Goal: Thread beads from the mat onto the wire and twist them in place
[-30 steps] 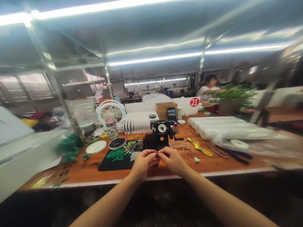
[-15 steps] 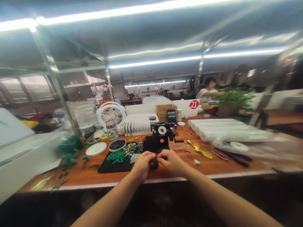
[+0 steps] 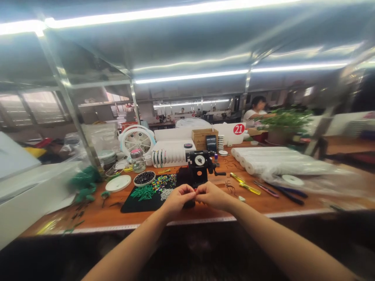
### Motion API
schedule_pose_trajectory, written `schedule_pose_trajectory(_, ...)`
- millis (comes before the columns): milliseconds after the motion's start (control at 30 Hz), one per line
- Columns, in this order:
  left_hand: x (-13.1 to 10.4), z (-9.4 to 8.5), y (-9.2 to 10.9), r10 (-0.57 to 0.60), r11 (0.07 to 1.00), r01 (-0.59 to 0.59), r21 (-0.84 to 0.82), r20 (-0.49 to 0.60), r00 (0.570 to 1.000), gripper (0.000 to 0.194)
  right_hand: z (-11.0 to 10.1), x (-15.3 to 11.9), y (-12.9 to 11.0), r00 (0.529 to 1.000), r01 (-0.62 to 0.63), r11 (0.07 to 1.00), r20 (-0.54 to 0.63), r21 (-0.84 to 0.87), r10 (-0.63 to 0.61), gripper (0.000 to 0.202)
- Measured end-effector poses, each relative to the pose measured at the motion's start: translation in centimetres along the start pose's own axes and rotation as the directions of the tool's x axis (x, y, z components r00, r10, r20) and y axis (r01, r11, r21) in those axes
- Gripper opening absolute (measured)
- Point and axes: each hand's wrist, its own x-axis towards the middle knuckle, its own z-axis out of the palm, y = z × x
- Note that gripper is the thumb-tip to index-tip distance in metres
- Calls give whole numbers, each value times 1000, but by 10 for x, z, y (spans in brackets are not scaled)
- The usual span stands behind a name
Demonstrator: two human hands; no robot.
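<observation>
My left hand [image 3: 179,199] and my right hand [image 3: 211,196] meet fingertip to fingertip over the right edge of a black mat [image 3: 131,206]. Both are closed in a pinch. Whatever lies between the fingers is too small to make out; a speck of red shows there. Just beyond them stands a black hand-cranked machine [image 3: 193,171] with a round white dial. On the mat, left of my hands, lie silvery beads [image 3: 166,194], green stick-like pieces [image 3: 143,192], mixed coloured beads [image 3: 163,182] and a white dish [image 3: 135,184] of dark beads.
Yellow-handled tools [image 3: 245,184] and dark-handled pliers [image 3: 290,194] lie to the right, before wrapped white rolls [image 3: 269,160]. A white spool rack [image 3: 172,156], glass jar [image 3: 138,162] and fan [image 3: 137,140] stand behind the mat. Another person [image 3: 256,109] sits beyond a potted plant [image 3: 285,119].
My hands have drawn closer together, with the fingertips now touching. The right hand has shifted slightly left, and the view has moved a little.
</observation>
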Motion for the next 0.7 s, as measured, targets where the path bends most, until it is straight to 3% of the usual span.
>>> schedule_pose_trajectory(100,-2,-1,2,38,997,-35,72,-47,998,24,-2,-2,-1,998,-68,996,-14,52,69,12)
schedule_pose_trajectory(167,-6,-4,4,224,945,-188,267,-111,968,17,-4,-4,-1,993,-110,985,-27,131,115,10)
schedule_pose_trajectory(200,-8,-7,5,356,860,-286,422,-97,929,13,-6,-4,0,991,-126,975,-30,182,133,9)
schedule_pose_trajectory(267,-13,-11,6,557,565,-429,705,58,828,11,-9,-4,1,989,-135,954,-27,269,148,8)
schedule_pose_trajectory(333,-16,-12,6,594,329,-468,820,205,778,14,-10,-3,1,989,-129,941,-26,312,144,8)
schedule_pose_trajectory(400,-17,-11,4,601,258,-465,847,236,764,14,-10,-2,2,990,-123,942,-26,312,138,9)
schedule_pose_trajectory(467,-16,-8,1,616,276,-470,838,221,756,11,-9,-1,4,991,-119,950,-25,288,131,10)
schedule_pose_trajectory(567,-13,0,-3,628,401,-474,784,141,765,9,-5,-1,8,992,-112,965,-32,236,123,10)
schedule_pose_trajectory(700,-12,6,-4,542,624,-350,699,-64,838,8,1,0,13,988,-96,989,-110,114,108,12)
